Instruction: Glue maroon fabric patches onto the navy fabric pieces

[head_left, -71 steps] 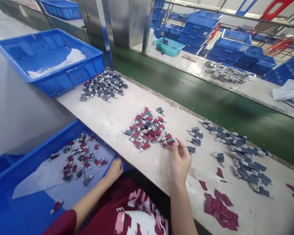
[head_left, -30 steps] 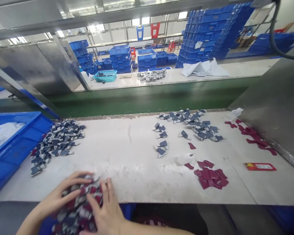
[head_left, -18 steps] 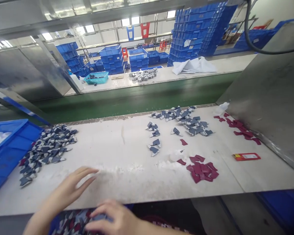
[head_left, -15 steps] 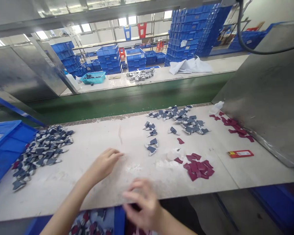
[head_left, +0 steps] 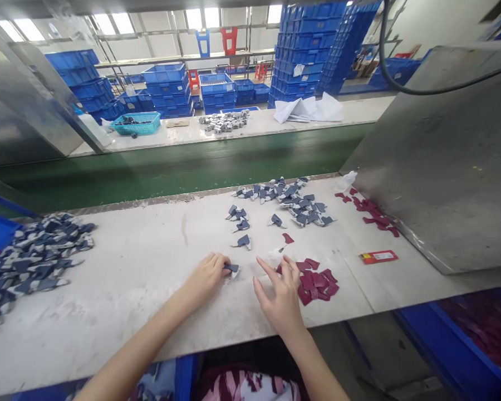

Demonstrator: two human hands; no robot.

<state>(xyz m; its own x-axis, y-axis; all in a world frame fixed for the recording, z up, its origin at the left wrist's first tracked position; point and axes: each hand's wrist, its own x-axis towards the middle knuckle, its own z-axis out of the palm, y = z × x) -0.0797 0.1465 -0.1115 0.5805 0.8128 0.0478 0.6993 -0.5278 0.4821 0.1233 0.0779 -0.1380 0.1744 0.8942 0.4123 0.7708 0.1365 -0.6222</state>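
The left hand [head_left: 209, 274] is narrowing its fingertips onto a small slate-blue and white curved piece [head_left: 232, 268], which is poking out to their right, at or just above the pale, scuffed tabletop [head_left: 142, 250]. The right hand [head_left: 281, 298] is spreading its fingers wide to the right of that piece, just left of a heap of flat maroon cut-outs [head_left: 319, 283]; whether its farther fingers are touching one is not clear. Beyond the left hand, a single slate-blue and white piece [head_left: 244, 241] is lying apart, with a larger pile of similar pieces [head_left: 300, 203] spreading farther off to the right. On the right, a slim red box with a yellow end [head_left: 379, 257] is bearing a white label, its print being too small to read. In the background, a tall stack of blue plastic crates [head_left: 307, 47] is carrying a white tag, likewise illegible.
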